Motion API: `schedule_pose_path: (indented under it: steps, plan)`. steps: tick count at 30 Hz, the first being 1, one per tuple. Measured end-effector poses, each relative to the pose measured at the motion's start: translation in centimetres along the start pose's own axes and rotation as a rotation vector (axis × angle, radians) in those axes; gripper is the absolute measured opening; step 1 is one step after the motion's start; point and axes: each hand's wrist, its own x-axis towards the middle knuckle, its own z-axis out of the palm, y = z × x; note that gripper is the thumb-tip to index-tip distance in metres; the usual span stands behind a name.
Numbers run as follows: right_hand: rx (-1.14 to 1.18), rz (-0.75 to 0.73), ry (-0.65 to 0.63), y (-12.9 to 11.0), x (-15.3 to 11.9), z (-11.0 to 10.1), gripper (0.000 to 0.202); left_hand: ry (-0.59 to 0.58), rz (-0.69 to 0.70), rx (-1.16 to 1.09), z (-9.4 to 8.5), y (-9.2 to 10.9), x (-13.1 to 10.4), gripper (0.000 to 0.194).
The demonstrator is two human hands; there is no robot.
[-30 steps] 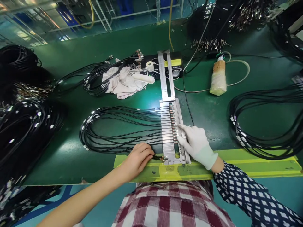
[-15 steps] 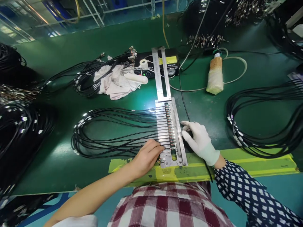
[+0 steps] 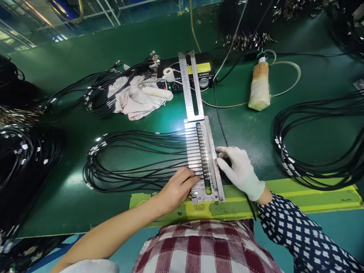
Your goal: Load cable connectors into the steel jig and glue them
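A metal fixture (image 3: 211, 144) stands in front of me, with a row of black cables (image 3: 159, 141) laid side by side across it. Their metal connector ends line up along its slot. My left hand (image 3: 178, 189), bare, is over the fixture's lower left side, fingers pinched on one black cable near its connector end; the fingertips partly hide it. My right hand (image 3: 240, 168), in a white glove, rests against the fixture's right rail. Its thumb and forefinger are apart, and nothing shows between them. The cables loop away to the left on the green table (image 3: 125, 161).
Behind the fixture is a black controller box (image 3: 209, 60) with a gauge, under a slotted metal bar (image 3: 193, 91). A white cloth (image 3: 133, 100) lies left of it, a wrapped bottle (image 3: 259, 89) right. Cable coils (image 3: 287, 163) lie at right. Yellow tape (image 3: 313, 195) runs along the front edge.
My left fingers have shifted slightly right over the fixture along the cable. My right hand stays against the rail. The whole view has moved a little.
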Motion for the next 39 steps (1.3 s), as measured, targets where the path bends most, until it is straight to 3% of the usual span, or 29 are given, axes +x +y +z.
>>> schedule_pose_path:
  steps: [8,12,16,20,25,30,34,39]
  plan:
    - [-0.023,0.003,0.001,0.0,0.2,0.1,0.026,-0.015,-0.003,0.276,0.2,0.4,-1.7,0.036]
    - [-0.030,-0.022,0.006,0.1,0.0,0.1,0.026,-0.067,-0.030,0.152,-0.8,0.5,-1.8,0.040]
    - [-0.025,-0.044,-0.006,0.3,-0.3,0.1,0.025,-0.161,-0.212,-0.006,-2.7,1.2,-2.6,0.023]
    - [-0.028,-0.047,0.002,0.3,-0.4,0.2,0.024,-0.296,-0.349,-0.015,-3.9,1.8,-3.4,0.014]
    - [-0.018,-0.051,0.009,0.3,-0.3,0.1,0.023,-0.367,-0.379,-0.025,-4.5,1.7,-4.1,0.012]
    - [-0.022,-0.046,0.014,0.3,-0.4,0.1,0.024,-0.297,-0.346,0.027,-4.9,1.1,-5.4,0.009]
    - [-0.025,-0.048,0.007,0.4,-0.4,0.2,0.023,-0.143,-0.299,-0.044,-5.0,1.1,-5.3,0.008]
    - [-0.034,-0.044,0.004,0.4,-0.2,0.3,0.023,0.013,-0.205,-0.047,-3.5,1.6,-4.0,0.016]
